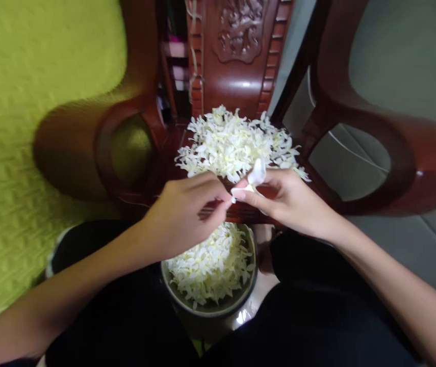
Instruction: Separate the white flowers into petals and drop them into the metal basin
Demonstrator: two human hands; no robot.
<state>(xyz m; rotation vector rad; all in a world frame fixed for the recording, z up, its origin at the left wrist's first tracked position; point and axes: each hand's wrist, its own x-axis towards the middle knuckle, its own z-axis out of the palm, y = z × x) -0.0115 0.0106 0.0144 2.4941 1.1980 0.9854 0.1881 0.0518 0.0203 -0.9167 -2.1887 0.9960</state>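
White and paper-thin, the flower (255,176) pinched between the right hand (282,201) and left hand (181,216) above the bowl (210,306) looks light and easily bruised, best held at its base.

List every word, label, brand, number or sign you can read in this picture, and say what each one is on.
None: no readable text anywhere in the head view.
The carved panel on the wooden chair shows an ornament, not letters.
The bowl, the white flowers in it and the flower pile on the seat carry no marks.
The left hand and right hand pinch a plain white flower.
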